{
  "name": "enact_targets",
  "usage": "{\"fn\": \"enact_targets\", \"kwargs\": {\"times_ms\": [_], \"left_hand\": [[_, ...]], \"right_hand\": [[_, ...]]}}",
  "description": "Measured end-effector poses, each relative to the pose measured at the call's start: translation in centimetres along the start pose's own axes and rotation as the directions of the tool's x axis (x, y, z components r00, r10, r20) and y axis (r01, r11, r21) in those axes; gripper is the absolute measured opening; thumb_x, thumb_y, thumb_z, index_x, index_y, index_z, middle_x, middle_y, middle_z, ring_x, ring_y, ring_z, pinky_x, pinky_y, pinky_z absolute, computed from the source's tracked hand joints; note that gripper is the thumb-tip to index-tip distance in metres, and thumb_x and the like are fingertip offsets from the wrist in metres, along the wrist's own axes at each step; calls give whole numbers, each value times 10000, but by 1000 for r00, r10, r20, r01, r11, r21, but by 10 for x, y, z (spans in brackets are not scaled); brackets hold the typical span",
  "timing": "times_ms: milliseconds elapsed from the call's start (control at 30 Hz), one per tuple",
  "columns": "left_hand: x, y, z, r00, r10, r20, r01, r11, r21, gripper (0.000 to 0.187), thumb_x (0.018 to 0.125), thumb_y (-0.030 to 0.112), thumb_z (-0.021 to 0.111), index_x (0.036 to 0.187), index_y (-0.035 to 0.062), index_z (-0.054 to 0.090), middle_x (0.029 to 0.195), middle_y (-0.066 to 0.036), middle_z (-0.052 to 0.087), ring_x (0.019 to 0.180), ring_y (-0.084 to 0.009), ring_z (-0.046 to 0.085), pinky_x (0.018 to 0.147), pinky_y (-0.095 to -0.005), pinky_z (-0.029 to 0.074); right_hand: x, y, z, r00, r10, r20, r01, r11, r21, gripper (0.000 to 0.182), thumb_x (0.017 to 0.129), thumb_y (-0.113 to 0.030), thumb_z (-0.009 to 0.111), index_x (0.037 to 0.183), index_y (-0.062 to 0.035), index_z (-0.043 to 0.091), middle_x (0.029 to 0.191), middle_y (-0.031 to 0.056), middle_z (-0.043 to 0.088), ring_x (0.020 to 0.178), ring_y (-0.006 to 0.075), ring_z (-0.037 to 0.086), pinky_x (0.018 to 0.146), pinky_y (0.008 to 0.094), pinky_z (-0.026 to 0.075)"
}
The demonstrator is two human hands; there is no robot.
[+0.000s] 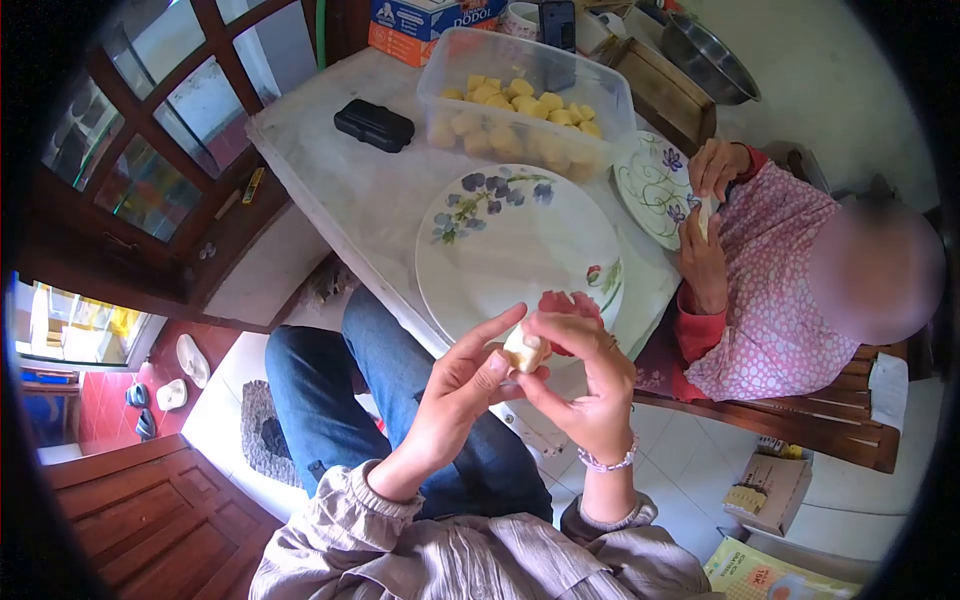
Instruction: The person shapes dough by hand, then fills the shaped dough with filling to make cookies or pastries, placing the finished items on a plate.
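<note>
A pale lump [524, 354] is pinched between the fingers of the left hand [455, 395] and right hand [592, 375], the large plate [505, 260] just beyond. Under uneven pressure it could be squashed, or dropped onto the jeans [430, 420] below.

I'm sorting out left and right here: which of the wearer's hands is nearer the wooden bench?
Right. The right hand is on the side toward the bench; the left hand is farther away, across the white lump.
</note>
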State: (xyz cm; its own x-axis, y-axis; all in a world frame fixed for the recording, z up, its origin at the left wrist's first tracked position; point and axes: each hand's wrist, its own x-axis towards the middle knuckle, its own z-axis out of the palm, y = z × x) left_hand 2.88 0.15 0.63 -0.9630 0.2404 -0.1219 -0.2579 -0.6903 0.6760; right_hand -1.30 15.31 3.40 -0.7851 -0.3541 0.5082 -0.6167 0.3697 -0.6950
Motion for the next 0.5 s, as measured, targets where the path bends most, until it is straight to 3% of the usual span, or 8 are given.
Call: {"fn": "enact_targets", "kwargs": {"times_ms": [100, 167, 200, 267, 300, 367, 500], "left_hand": [[0, -3, 1, 999, -34, -5, 33, 996, -83, 526, 995, 281, 527, 1443, 51, 376, 1241, -97, 589, 1147, -206, 579, 995, -377, 472], [-1, -5, -3, 998, 12, 61, -7, 996, -86, 536, 977, 260, 565, 1438, 55, 386, 1248, -100, 585, 1143, -201, 579, 991, -377, 476], [-2, -4, -4, 998, 15, 57, -10, 996, -87, 536, 977, 260, 565, 1438, 55, 386, 1248, -100, 585, 1143, -201, 579, 991, -377, 476], [-3, -1, -3, 999, 7, 48, -4, 998, -67, 530, 956, 229, 601, 1419, 50, 415, 1249, -99, 586, 1138, -194, 579, 992, -377, 477], [-3, -2, -3, 999, 6, 46, -3, 998, -68, 530, 956, 229, 601, 1419, 50, 415, 1249, -99, 586, 1138, -194, 579, 992, -377, 477], [-3, -4, -3, 999, 36, 24, -34, 996, -86, 507, 942, 175, 618, 1398, 38, 442, 1246, -99, 590, 1134, -187, 577, 984, -363, 478], [-7, -5, -6, 997, 33, 71, -27, 996, -88, 497, 922, 99, 632, 1381, 19, 458, 1266, -111, 575, 1151, -187, 567, 993, -351, 462]], "right_hand": [[-4, 1, -3, 1000, 0, 30, 1, 1000, -15, 511, 645, 31, 778, 1129, -89, 667, 1158, 77, 662, 1058, 260, 616, 934, 381, 487], [-7, 0, -5, 996, -86, 16, 87, 979, -186, 476, 664, -74, 806, 1120, -143, 689, 1231, 55, 631, 1186, 273, 537, 1016, 446, 419], [-9, -1, -6, 996, -87, 19, 89, 979, -182, 476, 664, -74, 806, 1120, -143, 689, 1231, 55, 631, 1186, 273, 537, 1016, 446, 419], [-14, -3, -8, 994, -109, 17, 110, 969, -223, 392, 727, -272, 796, 1107, -235, 707, 1301, 40, 587, 1289, 291, 432, 1071, 496, 314], [-16, -4, -9, 994, -108, 18, 110, 969, -222, 392, 727, -272, 796, 1107, -235, 707, 1301, 40, 587, 1289, 291, 432, 1071, 496, 314], [-20, -3, -12, 985, -159, 66, 172, 891, -421, 316, 806, -443, 700, 1090, -307, 713, 1359, 42, 540, 1310, 301, 397, 1075, 488, 274], [-28, -1, -17, 979, -206, 8, 193, 904, -382, 309, 852, -532, 611, 1065, -338, 723, 1373, 66, 525, 1310, 301, 393, 1074, 483, 246]]}}
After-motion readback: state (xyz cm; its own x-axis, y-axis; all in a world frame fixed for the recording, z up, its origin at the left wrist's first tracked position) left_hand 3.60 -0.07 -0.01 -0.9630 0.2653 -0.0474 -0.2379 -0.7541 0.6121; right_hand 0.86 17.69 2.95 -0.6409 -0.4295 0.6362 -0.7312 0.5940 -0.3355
